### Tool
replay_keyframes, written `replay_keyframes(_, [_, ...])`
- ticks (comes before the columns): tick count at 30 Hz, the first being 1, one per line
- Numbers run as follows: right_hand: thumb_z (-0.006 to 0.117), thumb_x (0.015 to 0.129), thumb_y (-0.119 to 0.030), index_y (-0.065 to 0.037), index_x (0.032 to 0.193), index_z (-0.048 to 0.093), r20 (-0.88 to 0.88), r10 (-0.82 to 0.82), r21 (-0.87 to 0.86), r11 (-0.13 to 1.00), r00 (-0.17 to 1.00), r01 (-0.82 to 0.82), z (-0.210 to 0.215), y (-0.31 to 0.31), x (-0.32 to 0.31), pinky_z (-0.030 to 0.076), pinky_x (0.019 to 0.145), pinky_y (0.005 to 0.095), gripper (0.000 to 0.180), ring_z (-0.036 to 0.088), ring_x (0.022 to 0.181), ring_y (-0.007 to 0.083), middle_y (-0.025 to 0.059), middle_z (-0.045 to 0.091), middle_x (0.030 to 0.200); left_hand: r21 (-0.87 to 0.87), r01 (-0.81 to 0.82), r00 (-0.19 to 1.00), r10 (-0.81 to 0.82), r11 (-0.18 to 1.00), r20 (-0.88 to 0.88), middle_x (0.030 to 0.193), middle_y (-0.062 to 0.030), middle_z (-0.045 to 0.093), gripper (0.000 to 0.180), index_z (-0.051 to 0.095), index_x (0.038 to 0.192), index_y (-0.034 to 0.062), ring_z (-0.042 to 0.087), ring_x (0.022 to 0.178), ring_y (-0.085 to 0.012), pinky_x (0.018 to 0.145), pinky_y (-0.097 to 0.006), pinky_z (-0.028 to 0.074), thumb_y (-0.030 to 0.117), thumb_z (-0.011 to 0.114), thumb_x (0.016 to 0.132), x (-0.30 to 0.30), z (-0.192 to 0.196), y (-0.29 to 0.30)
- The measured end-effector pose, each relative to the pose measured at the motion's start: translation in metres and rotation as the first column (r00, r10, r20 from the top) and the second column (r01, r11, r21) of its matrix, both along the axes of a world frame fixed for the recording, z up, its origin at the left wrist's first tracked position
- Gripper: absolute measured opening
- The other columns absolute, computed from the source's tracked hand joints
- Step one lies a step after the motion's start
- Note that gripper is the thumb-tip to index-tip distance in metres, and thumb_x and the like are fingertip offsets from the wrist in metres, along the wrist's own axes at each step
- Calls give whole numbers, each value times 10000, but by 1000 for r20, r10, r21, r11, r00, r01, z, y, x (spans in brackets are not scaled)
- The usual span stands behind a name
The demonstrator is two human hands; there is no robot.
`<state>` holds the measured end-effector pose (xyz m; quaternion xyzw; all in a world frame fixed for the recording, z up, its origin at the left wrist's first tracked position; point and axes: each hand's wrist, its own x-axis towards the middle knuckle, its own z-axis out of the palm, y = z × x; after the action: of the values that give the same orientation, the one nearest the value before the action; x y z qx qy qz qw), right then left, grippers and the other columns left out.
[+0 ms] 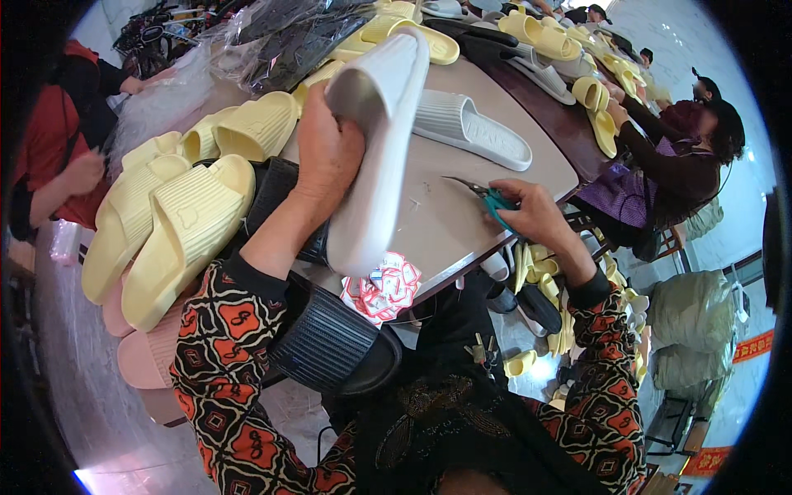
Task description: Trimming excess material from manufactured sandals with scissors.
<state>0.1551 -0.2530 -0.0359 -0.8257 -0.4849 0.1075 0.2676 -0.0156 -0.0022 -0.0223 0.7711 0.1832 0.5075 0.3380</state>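
Observation:
My left hand (326, 153) is closed round a light grey slide slipper (381, 157), held up on its side above the table, its strap toward the hand. My right hand (535, 216) grips small scissors (493, 200) with teal handles, their dark pointed blades over the tabletop toward the left. A second grey slipper (474, 132) lies on the table beyond the scissors. Below the raised slipper, at the table edge, sits a pile of red-and-white paper labels (384, 287). A black ribbed slipper (334, 342) is close under my left forearm.
Yellow slippers (194, 210) are piled at the left, with pink ones (148, 359) beneath. Clear plastic bags (264, 49) cover the far left. More slippers (544, 289) lie on the floor at right. People work at the left and at a dark table (540, 107) on the right.

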Motion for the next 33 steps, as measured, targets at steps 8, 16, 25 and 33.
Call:
replay_keyframes(8, [665, 784, -132, 6, 1093, 598, -11, -40, 222, 974, 999, 42, 14, 20, -3, 481, 741, 262, 345, 606, 820, 145, 96, 648, 918, -602, 764, 598, -605, 233, 525, 1113, -285, 499, 527, 373, 1293, -29, 577, 960, -345, 671, -405, 571, 320, 478, 913, -10, -23, 14])
replay_keyframes(16, [643, 797, 32, -3, 985, 618, -332, 332, 596, 799, 883, -76, 18, 57, -90, 450, 700, 200, 193, 553, 795, 61, 3, 611, 876, -503, 820, 348, -458, -275, 818, 1204, -310, 428, 534, 316, 1322, -41, 528, 1060, -352, 873, -409, 505, 248, 471, 901, -55, -14, -3])
replay_keyframes(25, [695, 745, 5, -12, 862, 650, -201, 421, 764, 633, 884, -128, 15, 117, -148, 456, 614, 227, 126, 565, 715, 94, 37, 606, 803, -588, 802, 534, -572, 107, 623, 1130, -210, 551, 465, 422, 1263, -22, 588, 1002, -255, 818, -352, 529, 185, 540, 864, -66, -8, -25])
replay_keyframes(33, [697, 714, 0, -28, 784, 626, 142, 242, 668, 692, 960, -273, 19, 117, -145, 464, 570, 261, 104, 589, 624, 164, 79, 600, 705, -619, 785, 524, -495, -36, 693, 1118, -196, 550, 432, 417, 1268, -17, 590, 980, -260, 818, -335, 530, 231, 464, 918, -52, -18, -23])
